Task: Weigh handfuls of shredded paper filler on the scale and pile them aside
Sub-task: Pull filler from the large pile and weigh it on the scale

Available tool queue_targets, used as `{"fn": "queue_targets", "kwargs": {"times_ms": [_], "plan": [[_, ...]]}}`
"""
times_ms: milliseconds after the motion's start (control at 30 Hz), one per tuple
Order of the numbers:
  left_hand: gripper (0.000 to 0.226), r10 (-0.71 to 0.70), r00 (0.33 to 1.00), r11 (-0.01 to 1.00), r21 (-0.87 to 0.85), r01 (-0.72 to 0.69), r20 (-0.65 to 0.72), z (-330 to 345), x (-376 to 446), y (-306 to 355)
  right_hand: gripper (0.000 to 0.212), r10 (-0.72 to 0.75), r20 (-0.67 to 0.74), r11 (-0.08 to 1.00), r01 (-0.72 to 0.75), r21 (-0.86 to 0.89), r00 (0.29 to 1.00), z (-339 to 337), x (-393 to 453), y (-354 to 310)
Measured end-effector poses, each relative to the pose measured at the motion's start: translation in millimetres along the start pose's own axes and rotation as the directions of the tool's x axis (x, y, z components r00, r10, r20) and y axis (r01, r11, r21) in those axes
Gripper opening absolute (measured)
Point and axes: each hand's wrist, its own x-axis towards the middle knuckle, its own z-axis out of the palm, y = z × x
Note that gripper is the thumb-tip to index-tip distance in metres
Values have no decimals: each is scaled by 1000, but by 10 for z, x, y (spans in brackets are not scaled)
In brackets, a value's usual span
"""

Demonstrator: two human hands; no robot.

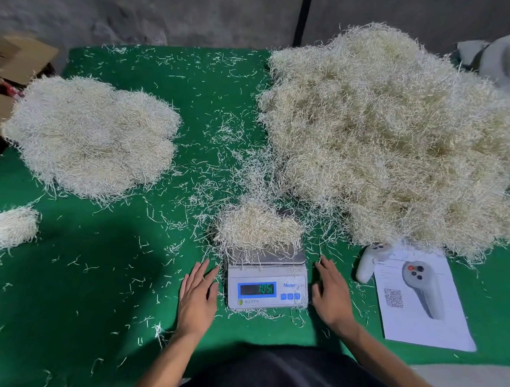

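Shredded paper handful [258,228] overhangs scale [267,280] lower centre; left hand [196,298], right hand [330,291] flat, fingers spread, holding nothing: lifting risks shedding strands.

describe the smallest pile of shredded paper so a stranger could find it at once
Start from the green mat and go to its left edge. Below the big left pile sits the small clump, apart from it. It is the smallest heap, far from the scale.
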Motion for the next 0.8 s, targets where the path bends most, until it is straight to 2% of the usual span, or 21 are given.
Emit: {"fn": "queue_targets", "kwargs": {"times_ms": [100,167,267,333,400,500,633,667,700,767,800], "plan": [[37,-69,998,995,-80,68,-13,-50,46,82,48,17,-11,1000,-17,2,1000,-26,35,-29],[36,-196,980,955,-234,182,-38,-141,119,209,34,21,-77,1000,-23,-20,997,-132,147,-121],[64,-389,920,794,-522,310,-45,-336,265,442,28,-27,-249,1000,29,3,968,-343,310,-337],[70,-432,901,725,-609,322,-37,-443,384,563,34,-23,-298,986,71,152,954,-428,378,-522],[67,-424,906,690,-649,319,-5,-544,521,718,38,-40,-273,936,132,327,961,-432,434,-756],[54,-339,938,722,-621,305,66,-605,735,987,37,-78,-211,821,183,541,974,-401,521,-1122],[40,-233,958,765,-577,288,169,-455,827,1342,58,-126,22,798,89,596,992,-272,658,-1516],[39,-237,955,727,-620,295,177,-406,793,1431,66,-136,53,756,69,651,989,-264,703,-1621],[40,-250,949,648,-695,312,193,-370,752,1508,79,-88,65,701,15,713,994,-285,761,-1710],[46,-290,923,407,-841,357,252,-363,674,1665,103,118,111,620,-161,768,987,-363,892,-1816],[45,-313,907,299,-877,376,282,-387,646,1723,103,202,124,636,-226,737,971,-424,919,-1852]]}}
